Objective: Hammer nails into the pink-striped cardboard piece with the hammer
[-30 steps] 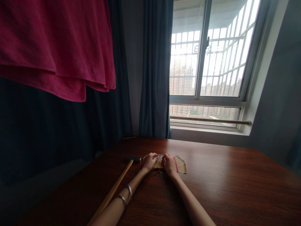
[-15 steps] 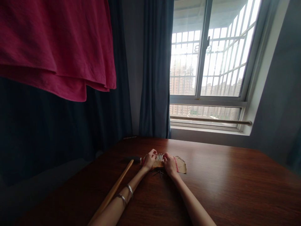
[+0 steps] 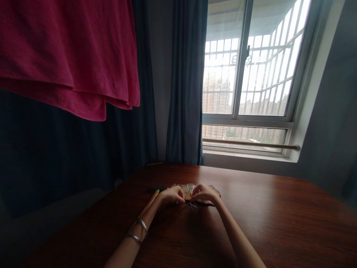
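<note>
A tan, patterned flat piece [image 3: 189,188] with a toothed edge and some pink along it lies on the table, partly hidden by both hands. Small shiny, upright bits show at its middle. My left hand [image 3: 173,194] is closed, fingers curled down at the near left edge of the piece. Over its right part, my right hand [image 3: 205,192] is closed with fingertips together near the middle of the near edge. What either hand pinches is too small to tell. Several thin dark spikes [image 3: 191,205] lie just in front of the piece, close to the fingertips.
A wooden handle [image 3: 150,203] with a dark end lies left of the piece, partly under my left forearm. The brown table [image 3: 264,208] spreads under everything. Behind are a blue curtain [image 3: 185,93] and a barred window. A pink cloth [image 3: 69,56] hangs at upper left.
Both hands have come from the top of the piece toward its near edge, wrists raised and fingers pointing down. My left hand also shifted a little left.
</note>
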### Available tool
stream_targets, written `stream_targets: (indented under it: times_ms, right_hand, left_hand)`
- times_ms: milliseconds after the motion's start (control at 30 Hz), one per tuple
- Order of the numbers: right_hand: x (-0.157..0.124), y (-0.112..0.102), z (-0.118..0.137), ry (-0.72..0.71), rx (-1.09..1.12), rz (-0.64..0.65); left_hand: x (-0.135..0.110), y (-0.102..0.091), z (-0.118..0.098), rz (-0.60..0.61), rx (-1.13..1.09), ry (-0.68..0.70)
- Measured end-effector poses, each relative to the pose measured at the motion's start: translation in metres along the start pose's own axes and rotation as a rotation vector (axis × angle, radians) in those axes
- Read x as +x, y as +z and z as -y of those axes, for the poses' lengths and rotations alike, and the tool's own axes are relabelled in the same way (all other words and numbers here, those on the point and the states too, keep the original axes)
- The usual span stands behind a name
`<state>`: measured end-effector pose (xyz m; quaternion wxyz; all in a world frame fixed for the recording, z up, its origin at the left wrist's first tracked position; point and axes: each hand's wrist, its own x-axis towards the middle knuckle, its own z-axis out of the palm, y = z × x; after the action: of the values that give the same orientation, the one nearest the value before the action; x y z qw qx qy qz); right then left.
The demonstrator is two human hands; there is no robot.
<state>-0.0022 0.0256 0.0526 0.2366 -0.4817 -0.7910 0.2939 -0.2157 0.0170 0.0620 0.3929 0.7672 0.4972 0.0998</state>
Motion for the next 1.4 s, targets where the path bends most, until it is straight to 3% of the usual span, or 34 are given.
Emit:
stream_targets:
  times_ms: [100,300,500,600,1033,1400]
  right_hand:
    - [-0.003,0.003,0.006,-0.067,-0.085,0.055]
    - [-0.003,0.011,0.005,-0.093,-0.183,-0.041]
    - [0.008,0.023,-0.009,-0.025,-0.188,-0.293]
    - [0.01,0.031,-0.011,-0.033,-0.201,-0.361]
    - [0.011,0.05,-0.009,0.015,-0.253,-0.501]
    - [0.012,0.051,-0.007,0.061,-0.113,-0.517]
  left_hand:
    - [-0.004,0.003,-0.003,-0.021,0.056,-0.001]
    - [0.005,0.01,-0.001,-0.129,0.085,0.006]
    - [0.021,0.018,0.0,-0.529,0.144,0.079]
    - [0.028,0.026,0.001,-0.631,0.156,0.127]
    - [0.045,0.04,0.0,-0.687,0.231,0.137]
    - [0.048,0.042,0.003,-0.718,0.18,0.189]
